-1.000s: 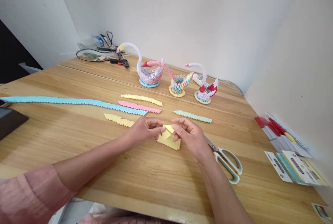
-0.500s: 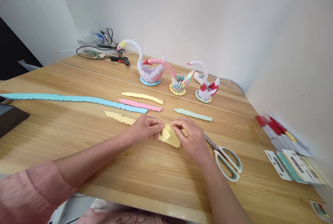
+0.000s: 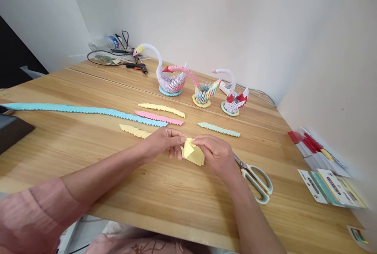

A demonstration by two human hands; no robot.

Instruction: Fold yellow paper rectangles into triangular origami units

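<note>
Between my two hands is a small, partly folded piece of yellow paper [image 3: 189, 148], held just above the wooden table. My left hand [image 3: 166, 142] pinches its upper left corner with thumb and forefinger. The upper right corner is pinched by my right hand [image 3: 213, 150]. More yellow paper [image 3: 196, 157] lies directly below the folded piece, partly covered by it; whether it is a stack I cannot tell. A chain of folded yellow paper pieces [image 3: 132, 130] runs behind my left hand. Scissors [image 3: 257, 179] with pale handles lie beside my right forearm.
Blue [image 3: 88, 110], pink [image 3: 159, 118], yellow [image 3: 161, 108] and green [image 3: 219, 129] folded-paper chains lie farther back. Three paper swans [image 3: 172, 83] stand near the wall. A glue gun [image 3: 137, 66] with a cable is at back left. Paper packs [image 3: 331, 187] sit at right.
The folded flap of the yellow paper has turned and narrowed between my fingers. My left fingers have shifted slightly, and the fingertips below the thumb show more now.
</note>
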